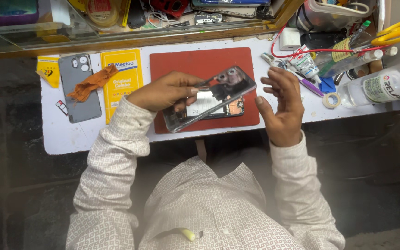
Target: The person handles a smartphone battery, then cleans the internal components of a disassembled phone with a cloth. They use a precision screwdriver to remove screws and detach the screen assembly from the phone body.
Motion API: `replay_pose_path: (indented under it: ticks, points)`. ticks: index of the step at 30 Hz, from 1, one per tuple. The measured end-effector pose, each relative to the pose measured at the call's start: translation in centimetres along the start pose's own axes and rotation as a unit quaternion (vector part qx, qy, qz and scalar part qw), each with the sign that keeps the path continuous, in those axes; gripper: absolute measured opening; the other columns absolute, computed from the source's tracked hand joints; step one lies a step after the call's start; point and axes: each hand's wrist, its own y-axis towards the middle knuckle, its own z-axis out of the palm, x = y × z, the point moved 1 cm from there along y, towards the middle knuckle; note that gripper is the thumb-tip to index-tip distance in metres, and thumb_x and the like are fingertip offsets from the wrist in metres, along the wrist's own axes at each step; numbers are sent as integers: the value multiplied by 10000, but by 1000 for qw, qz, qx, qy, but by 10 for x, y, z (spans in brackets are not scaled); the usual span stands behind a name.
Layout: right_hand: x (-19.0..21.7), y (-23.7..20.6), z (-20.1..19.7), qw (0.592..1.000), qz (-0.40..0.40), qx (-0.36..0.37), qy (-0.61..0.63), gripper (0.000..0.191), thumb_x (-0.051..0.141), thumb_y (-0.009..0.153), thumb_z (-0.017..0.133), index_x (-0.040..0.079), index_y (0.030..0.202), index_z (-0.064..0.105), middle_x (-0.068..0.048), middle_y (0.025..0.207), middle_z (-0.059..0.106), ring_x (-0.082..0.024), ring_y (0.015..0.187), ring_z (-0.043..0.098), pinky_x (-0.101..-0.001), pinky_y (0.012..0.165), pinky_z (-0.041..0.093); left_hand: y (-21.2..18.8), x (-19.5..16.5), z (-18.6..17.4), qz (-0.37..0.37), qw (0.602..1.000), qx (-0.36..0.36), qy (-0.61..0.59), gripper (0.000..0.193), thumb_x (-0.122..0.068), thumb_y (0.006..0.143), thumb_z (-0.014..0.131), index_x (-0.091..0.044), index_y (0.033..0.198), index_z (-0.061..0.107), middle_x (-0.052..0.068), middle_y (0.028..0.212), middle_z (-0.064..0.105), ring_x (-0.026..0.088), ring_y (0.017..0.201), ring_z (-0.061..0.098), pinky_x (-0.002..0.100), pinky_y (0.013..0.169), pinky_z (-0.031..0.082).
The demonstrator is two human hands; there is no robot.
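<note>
Left hand (165, 90) fingers pinch a clear phone case (209, 98), partly hiding the opened phone (218, 109); right hand (281, 104) fingers spread beside it.

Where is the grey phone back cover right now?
The grey back cover lies at the left of the white table, beside the yellow packet, with an orange cloth draped on it.

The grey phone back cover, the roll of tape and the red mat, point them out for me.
Grey phone back cover (80, 99): head view, bare lower panel.
Roll of tape (332, 100): head view, its rim.
Red mat (186, 62): head view, bare upper part.
</note>
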Motion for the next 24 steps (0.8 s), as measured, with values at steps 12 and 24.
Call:
replay_pose_path:
  ticks: [12,24]
  points:
    - [-16,24,2,990,-47,130,-1,265,86,966,740,53,1229,718,-155,1253,697,-278,1200,692,-354,1021,574,18,-7,-4,-36,988,-23,145,511,-374,1050,501,-33,1407,632,38,945,738,84,770,634,247,682,549]
    - [-55,27,6,991,98,84,18,187,-30,1035,650,-14,1208,718,-87,1117,718,-140,978,707,-264,876,584,-14,-1,19,159,940,-236,190,367,-316,1025,639,-82,1307,673,101,1310,674,214,1173,685,335,968,598]
